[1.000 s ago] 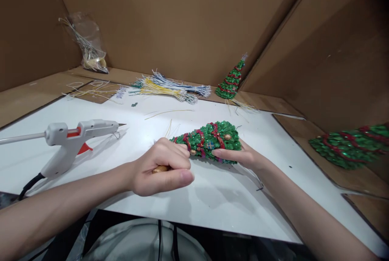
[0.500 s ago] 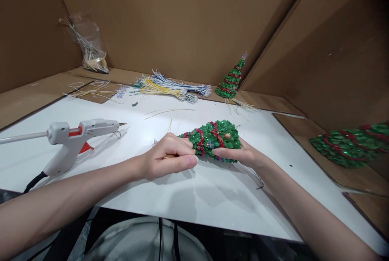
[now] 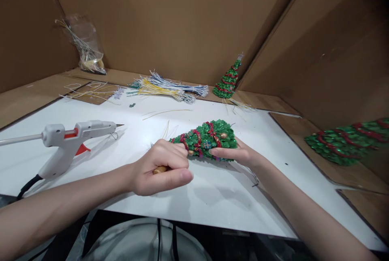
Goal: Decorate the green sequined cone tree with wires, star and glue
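A small green Christmas tree (image 3: 217,139) with red garland and tiny ornaments lies on its side above the white table, its wide base to the right. My right hand (image 3: 238,151) grips it near the base, thumb across the front. Closed in a fist beside the tree's narrow end is my left hand (image 3: 159,165). Out of that fist shows the rounded end of a wooden handle (image 3: 161,169); the rest of this tool is hidden by the fingers. The tip of the tree is also hidden behind the left hand. Thin wires (image 3: 254,178) trail below the right wrist.
A white glue gun (image 3: 67,143) stands at left. Wire bundles (image 3: 167,88), a bag of wires (image 3: 91,50) and a finished-looking tree (image 3: 227,80) sit at the back. Another tree (image 3: 343,143) lies at right. Cardboard walls (image 3: 170,18) enclose the table.
My left fist has shifted a little toward me and to the left, uncovering more of the tree's narrow part and the wooden handle. The right hand keeps its hold; the view moved slightly.
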`<act>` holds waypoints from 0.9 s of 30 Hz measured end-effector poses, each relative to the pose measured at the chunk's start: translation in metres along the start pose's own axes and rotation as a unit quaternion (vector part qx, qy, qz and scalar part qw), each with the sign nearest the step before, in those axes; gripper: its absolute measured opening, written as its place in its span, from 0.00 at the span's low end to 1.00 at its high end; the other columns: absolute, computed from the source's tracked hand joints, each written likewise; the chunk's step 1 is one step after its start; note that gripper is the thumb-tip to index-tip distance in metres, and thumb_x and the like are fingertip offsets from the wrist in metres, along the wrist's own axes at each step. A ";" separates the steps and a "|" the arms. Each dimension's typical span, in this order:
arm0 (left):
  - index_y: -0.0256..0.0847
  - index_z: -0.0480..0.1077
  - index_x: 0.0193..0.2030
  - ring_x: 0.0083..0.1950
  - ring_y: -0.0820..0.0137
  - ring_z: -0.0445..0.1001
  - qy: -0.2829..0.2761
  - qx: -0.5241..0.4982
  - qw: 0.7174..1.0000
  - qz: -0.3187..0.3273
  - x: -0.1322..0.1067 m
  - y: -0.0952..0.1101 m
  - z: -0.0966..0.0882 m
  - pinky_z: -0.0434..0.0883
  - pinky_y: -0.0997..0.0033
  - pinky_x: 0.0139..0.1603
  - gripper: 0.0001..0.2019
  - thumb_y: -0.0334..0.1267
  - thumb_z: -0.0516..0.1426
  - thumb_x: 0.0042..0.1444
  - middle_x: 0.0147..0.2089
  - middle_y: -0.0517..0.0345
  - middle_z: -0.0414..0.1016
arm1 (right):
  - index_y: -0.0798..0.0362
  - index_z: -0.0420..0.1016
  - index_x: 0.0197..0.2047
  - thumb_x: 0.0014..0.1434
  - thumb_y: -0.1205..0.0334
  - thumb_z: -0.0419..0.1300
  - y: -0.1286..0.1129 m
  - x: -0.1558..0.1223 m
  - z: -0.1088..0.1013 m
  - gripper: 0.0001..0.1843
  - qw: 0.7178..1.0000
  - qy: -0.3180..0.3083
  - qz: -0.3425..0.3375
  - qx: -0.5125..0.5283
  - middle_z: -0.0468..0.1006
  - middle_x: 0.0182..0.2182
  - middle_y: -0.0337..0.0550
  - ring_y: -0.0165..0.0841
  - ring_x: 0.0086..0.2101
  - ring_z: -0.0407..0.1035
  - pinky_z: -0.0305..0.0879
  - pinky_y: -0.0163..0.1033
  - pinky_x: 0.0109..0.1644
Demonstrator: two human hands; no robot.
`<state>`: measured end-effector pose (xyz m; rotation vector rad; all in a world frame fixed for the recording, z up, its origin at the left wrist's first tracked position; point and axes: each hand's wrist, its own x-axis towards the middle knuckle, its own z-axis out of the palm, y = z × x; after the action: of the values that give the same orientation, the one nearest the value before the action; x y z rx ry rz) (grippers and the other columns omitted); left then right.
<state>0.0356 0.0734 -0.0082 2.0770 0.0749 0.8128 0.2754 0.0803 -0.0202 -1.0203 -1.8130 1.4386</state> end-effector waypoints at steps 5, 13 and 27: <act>0.42 0.44 0.21 0.21 0.72 0.49 -0.007 0.004 1.000 0.015 -0.001 0.005 0.000 0.53 0.65 0.29 0.17 0.33 0.47 0.60 0.18 0.65 0.45 | 0.53 0.73 0.39 0.48 0.55 0.65 0.001 0.001 0.000 0.16 1.000 -0.005 -0.005 0.004 0.79 0.37 0.43 0.41 0.42 0.72 0.66 0.45 0.49; 0.43 0.44 0.21 0.21 0.71 0.49 -0.038 0.037 0.998 0.037 0.000 0.010 0.004 0.52 0.64 0.28 0.17 0.31 0.47 0.57 0.17 0.65 0.46 | 0.53 0.73 0.41 0.48 0.55 0.66 0.004 0.000 -0.002 0.17 1.000 0.000 -0.005 0.001 0.79 0.38 0.43 0.42 0.43 0.72 0.66 0.45 0.50; 0.44 0.40 0.20 0.20 0.70 0.47 -0.034 0.066 0.996 0.046 -0.003 0.022 0.006 0.51 0.63 0.26 0.17 0.32 0.47 0.53 0.16 0.65 0.44 | 0.53 0.74 0.45 0.49 0.54 0.65 0.012 -0.001 -0.008 0.20 1.000 0.009 0.010 0.013 0.80 0.39 0.44 0.43 0.43 0.72 0.67 0.47 0.51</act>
<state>0.0314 0.0548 0.0046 2.2439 -0.0042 0.8098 0.2846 0.0849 -0.0297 -1.0361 -1.7716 1.4576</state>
